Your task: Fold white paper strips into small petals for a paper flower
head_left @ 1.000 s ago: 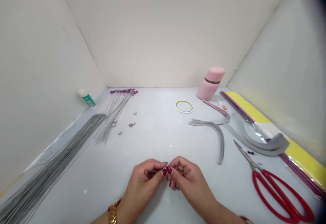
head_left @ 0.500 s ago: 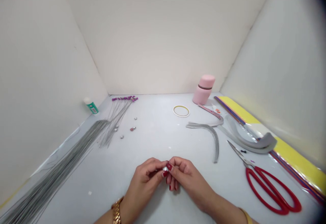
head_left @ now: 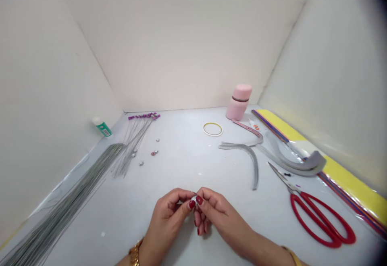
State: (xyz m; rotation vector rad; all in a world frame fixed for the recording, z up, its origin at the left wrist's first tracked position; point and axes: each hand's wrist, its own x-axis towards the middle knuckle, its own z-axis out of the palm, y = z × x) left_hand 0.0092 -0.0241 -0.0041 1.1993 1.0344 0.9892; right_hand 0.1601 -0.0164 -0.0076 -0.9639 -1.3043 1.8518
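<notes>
My left hand (head_left: pixel 171 215) and my right hand (head_left: pixel 216 211) meet near the front of the table. Between their thumbs and fingertips they pinch a small silvery piece (head_left: pixel 194 198), mostly covered by the fingers. Several similar silvery pieces (head_left: pixel 141 163) lie on the table to the left, one of them with a red spot (head_left: pixel 153 153). Behind these, thin wires tipped with purple bits (head_left: pixel 145 116) are laid out in a row.
A thick bundle of grey wires (head_left: pixel 78 189) and a green glue stick (head_left: pixel 104 129) are at left. To the right are red-handled scissors (head_left: pixel 320 217), curved grey strips (head_left: pixel 254 165), a tape ring (head_left: pixel 213 134), a pink bottle (head_left: pixel 238 102), a measuring tape (head_left: pixel 246 128) and yellow sheets (head_left: pixel 347 181).
The view has shifted slightly. Both hands still pinch the silvery piece, with small changes in finger position; the lower fingers of my right hand hang a little lower.
</notes>
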